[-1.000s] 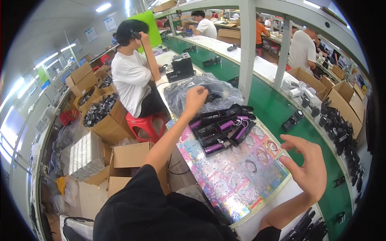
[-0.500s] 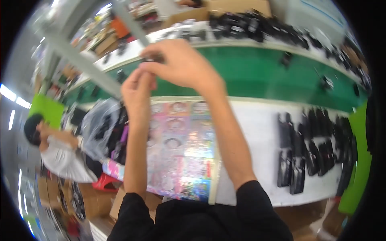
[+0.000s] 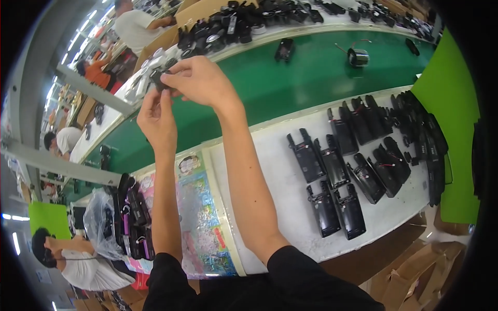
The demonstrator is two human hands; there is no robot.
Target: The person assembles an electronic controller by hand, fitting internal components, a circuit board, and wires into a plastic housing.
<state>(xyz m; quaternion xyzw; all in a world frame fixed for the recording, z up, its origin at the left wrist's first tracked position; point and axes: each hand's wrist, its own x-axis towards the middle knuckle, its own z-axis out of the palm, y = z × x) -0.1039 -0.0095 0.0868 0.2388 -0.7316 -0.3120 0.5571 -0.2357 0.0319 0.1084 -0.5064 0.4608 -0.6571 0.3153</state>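
Both my hands are raised over the green conveyor belt [image 3: 311, 67], close together with bent fingers. Between their fingertips is a small black part [image 3: 158, 79], partly covered by the fingers; its exact kind cannot be made out. My right hand [image 3: 203, 85] pinches it from the right, palm down. Just below, my left hand [image 3: 158, 120] holds its lower end between thumb and fingers. Under my forearms lies a shiny, colourful printed sheet [image 3: 199, 217] on the white worktop.
Several black plastic housings [image 3: 336, 161] lie in rows on the worktop at right. On the belt sit a silver motor [image 3: 358, 58] with wires and a black part [image 3: 284, 50]. Black parts [image 3: 228, 26] crowd the far ledge. A person [image 3: 85, 267] is at left.
The view has swung and tilted, so the belt and the housings now slant. My hands stay together on the small black part and appear farther left in the picture.
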